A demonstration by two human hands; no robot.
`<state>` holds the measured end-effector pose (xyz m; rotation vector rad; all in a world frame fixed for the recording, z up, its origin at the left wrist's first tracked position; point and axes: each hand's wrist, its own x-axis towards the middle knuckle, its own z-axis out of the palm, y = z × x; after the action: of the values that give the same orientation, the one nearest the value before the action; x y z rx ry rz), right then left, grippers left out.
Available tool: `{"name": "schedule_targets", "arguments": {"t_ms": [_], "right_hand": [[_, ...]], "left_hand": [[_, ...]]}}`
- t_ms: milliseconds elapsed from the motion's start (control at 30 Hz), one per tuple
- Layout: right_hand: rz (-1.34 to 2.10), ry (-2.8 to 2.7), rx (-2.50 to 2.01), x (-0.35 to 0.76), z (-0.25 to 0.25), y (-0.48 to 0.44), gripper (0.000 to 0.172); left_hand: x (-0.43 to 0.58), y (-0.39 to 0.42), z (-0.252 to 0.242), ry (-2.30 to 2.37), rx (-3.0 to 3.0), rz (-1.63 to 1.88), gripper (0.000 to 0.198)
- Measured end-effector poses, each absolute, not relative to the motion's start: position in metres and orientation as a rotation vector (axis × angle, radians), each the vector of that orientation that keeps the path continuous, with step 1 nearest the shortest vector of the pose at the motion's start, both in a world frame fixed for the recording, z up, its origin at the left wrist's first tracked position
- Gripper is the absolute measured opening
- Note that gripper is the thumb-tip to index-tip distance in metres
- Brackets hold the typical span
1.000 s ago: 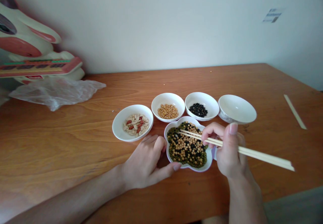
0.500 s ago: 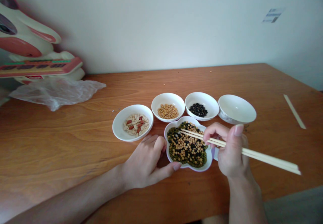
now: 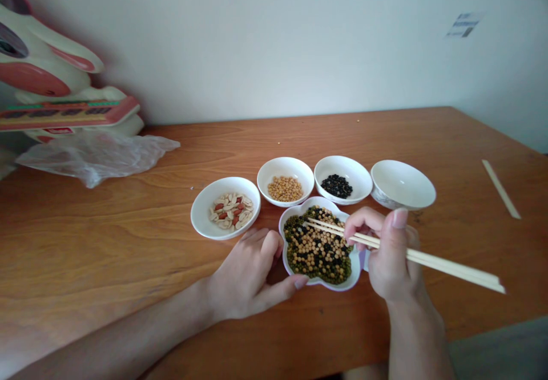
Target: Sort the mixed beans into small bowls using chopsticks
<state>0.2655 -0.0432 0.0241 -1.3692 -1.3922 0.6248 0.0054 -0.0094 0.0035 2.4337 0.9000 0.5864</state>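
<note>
A pair of pale wooden chopsticks is in my right hand, pinched by thumb and fingers. Their tips lie on the mixed beans, green, black and yellow, in a white flower-shaped dish with a lilac edge. My left hand steadies this dish from its left side: the thumb rests along the front rim and the curled fingers sit by the left wall. Behind the dish are a bowl of peanuts, a bowl of soybeans, a bowl of black beans and an empty bowl.
On the wooden table, a flat pale strip lies at the right. A crumpled clear plastic bag is at the left, before a cow-shaped toy keyboard. The wall rises along the back.
The back ends of the chopsticks have shifted slightly left with a small move of my right hand. Their tips stay over the beans, and my left hand keeps its place.
</note>
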Motion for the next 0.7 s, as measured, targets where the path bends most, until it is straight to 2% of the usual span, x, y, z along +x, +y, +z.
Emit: {"name": "schedule_targets", "arguments": {"t_ms": [700], "right_hand": [[0.547, -1.404, -1.378, 0.2609, 0.0281, -0.0430, 0.086]], "left_hand": [[0.0048, -0.0095, 0.0015, 0.899, 2.442, 0.587, 0.035]]}}
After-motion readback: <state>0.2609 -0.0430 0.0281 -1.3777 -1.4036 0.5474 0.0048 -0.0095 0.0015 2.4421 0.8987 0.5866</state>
